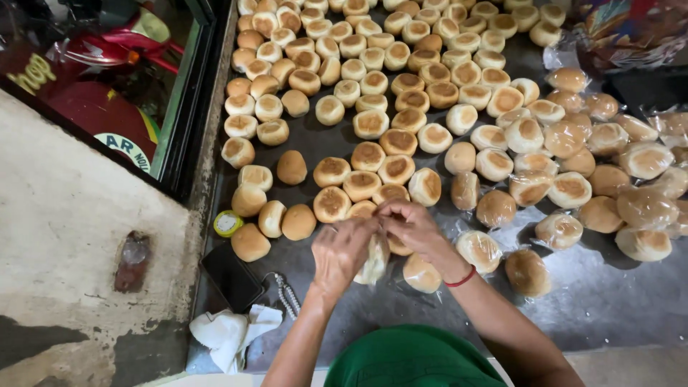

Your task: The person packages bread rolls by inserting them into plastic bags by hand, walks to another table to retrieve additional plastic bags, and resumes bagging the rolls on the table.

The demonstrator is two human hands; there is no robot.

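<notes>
Metal table | bare buns ahead, phone left | left hand, right hand grip bagged bun

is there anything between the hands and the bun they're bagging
Nothing visible. The left hand and right hand are both already on the bun in its clear bag, fingers meeting at the bag's top. Loose buns lie just beyond on the metal table, not in between.
</notes>
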